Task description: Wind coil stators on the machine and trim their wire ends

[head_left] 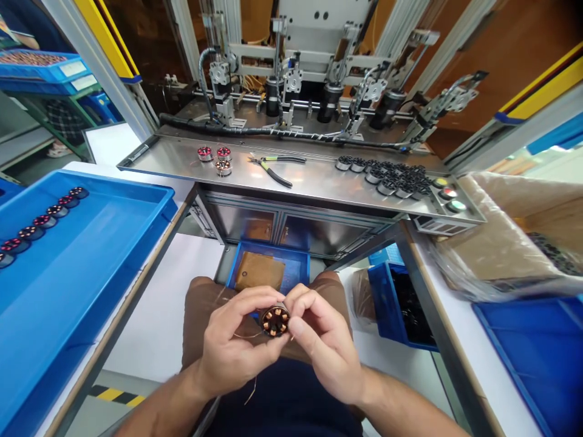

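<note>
Both of my hands hold one small round stator (275,320) with copper windings, low over my lap. My left hand (232,346) grips it from the left with thumb and fingers. My right hand (323,343) pinches its right edge. Thin loose copper wire ends trail from the stator toward my left hand and downward.
A steel bench (314,182) ahead carries three wound stators (215,158), pliers (276,167) and several bare black stator cores (392,176). A blue tray (68,267) at left holds a row of wound stators. Blue bins (268,267) sit below; a lined cardboard box (514,237) at right.
</note>
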### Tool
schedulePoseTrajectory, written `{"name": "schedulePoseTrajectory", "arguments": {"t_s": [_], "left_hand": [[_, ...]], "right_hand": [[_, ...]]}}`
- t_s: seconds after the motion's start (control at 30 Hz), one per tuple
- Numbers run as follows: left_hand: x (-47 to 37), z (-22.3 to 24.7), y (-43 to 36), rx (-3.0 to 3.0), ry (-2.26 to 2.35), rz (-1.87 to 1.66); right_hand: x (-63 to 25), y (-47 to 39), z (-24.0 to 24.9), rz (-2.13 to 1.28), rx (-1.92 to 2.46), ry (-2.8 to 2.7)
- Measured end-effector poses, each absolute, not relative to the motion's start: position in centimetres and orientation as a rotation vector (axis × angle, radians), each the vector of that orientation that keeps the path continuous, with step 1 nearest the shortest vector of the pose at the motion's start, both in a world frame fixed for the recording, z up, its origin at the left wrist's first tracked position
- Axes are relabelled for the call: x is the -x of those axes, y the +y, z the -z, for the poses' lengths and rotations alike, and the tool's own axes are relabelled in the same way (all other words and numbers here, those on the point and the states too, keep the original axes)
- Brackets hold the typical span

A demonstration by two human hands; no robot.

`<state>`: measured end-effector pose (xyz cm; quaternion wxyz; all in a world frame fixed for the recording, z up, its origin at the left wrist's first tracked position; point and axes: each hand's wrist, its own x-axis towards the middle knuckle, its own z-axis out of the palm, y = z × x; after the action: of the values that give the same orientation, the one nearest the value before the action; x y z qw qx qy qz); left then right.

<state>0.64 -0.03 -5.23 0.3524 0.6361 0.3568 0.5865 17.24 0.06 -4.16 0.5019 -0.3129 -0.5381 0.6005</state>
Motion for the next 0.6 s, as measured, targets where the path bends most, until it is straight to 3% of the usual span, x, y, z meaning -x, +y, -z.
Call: {"name": "schedulePoseTrajectory", "arguments": {"t_s": [0.23, 0.47, 0.6], "left_hand": [[-1.0, 5.1, 0.2, -1.608, 0.940, -1.553], [-0.3, 5.3, 0.1, -1.785, 0.961, -1.490], [-0.4, 5.3, -0.2, -1.716, 0.940, -1.484]], "right_hand": [[-16.1, -1.0, 5.9, -1.483, 0.906, -1.056], [-17.6, 0.2, 4.1, -1.065, 0.862, -1.445], [-16.9, 0.6, 3.5, -1.164, 0.988, -1.274]]}}
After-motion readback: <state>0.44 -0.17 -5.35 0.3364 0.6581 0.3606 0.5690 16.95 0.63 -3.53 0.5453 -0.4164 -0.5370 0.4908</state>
